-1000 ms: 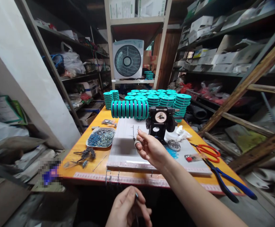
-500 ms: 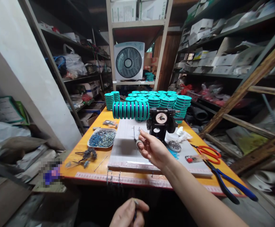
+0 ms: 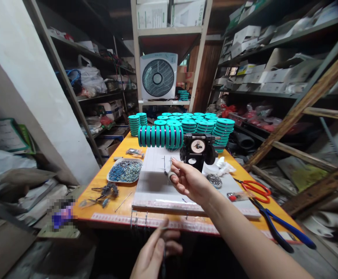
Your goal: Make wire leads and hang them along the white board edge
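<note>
My right hand [image 3: 183,178] reaches over the white board [image 3: 151,190], thumb and fingers pinched at two thin upright dark wires [image 3: 164,164] with short crosspieces on top. A pale band [image 3: 170,175] shows at one finger; what the fingertips grip is too small to tell. Below the table's front edge is my left hand [image 3: 154,252], its fingers smeared by motion. Something thin and dark shows beneath its thumb, too blurred to name. Behind my right hand stands a black geared device [image 3: 196,149] with a round dial, beside a horizontal row of teal spools [image 3: 160,136].
Several stacks of teal spools [image 3: 225,130] line the table's back. A tray of small bluish tubes [image 3: 125,171] lies left. To the right are a dish of metal bits [image 3: 214,180], orange-handled scissors [image 3: 256,190] and blue-handled pliers [image 3: 285,224]. Thin strands [image 3: 132,221] hang at the front edge.
My left hand has risen slightly toward the table edge, its fingers more stretched and blurred. My right hand stays almost in place at the upright wires.
</note>
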The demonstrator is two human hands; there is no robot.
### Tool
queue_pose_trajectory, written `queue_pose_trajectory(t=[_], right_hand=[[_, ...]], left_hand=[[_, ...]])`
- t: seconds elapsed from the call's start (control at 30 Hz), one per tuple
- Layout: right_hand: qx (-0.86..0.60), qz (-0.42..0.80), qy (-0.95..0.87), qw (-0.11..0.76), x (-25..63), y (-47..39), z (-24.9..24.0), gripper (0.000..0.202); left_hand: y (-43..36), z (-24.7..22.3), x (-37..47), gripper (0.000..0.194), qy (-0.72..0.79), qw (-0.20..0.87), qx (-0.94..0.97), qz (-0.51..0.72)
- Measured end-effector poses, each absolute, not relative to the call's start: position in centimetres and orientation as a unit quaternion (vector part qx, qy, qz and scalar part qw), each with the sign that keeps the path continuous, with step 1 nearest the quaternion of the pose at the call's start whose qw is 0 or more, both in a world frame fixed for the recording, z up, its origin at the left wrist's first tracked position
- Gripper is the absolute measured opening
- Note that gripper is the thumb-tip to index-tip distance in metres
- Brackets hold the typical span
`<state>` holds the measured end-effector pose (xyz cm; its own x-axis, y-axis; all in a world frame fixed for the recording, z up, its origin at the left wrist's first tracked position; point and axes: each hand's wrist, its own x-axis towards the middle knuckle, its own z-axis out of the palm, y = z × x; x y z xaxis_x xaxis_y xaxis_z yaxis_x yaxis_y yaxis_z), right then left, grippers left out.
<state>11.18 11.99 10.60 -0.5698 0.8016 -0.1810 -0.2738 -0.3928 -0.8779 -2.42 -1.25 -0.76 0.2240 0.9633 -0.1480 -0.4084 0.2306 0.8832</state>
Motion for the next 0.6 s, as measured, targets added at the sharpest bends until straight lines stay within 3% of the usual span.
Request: queue_pose_trajectory(t=[0.07, 0.23, 0.37, 0.6], right_hand=[[-0.304, 0.775, -0.45, 0.324, 11.6, 12.1, 11.1, 0.042], [-0.299, 0.768, -0.49, 0.283, 12.0, 12.2, 12.4, 0.048], [-0.31, 0.762, -0.49, 0.287, 11.7, 12.1, 12.4, 0.043], [-0.337, 0.752, -0.427, 0.373, 11.0, 12.5, 11.2, 0.036]], left_hand=[[0.1, 1.3, -2.5, 0.06, 0.433, 0.6, 0.469, 0.482], [5.0, 6.7, -2.1, 0.037, 0.457, 0.454, 0.583, 0.495], [7.8, 8.0, -1.6, 0.032, 0.391, 0.465, 0.617, 0.5], [5.0, 5.2, -0.6, 0.036, 0.361, 0.561, 0.536, 0.517]])
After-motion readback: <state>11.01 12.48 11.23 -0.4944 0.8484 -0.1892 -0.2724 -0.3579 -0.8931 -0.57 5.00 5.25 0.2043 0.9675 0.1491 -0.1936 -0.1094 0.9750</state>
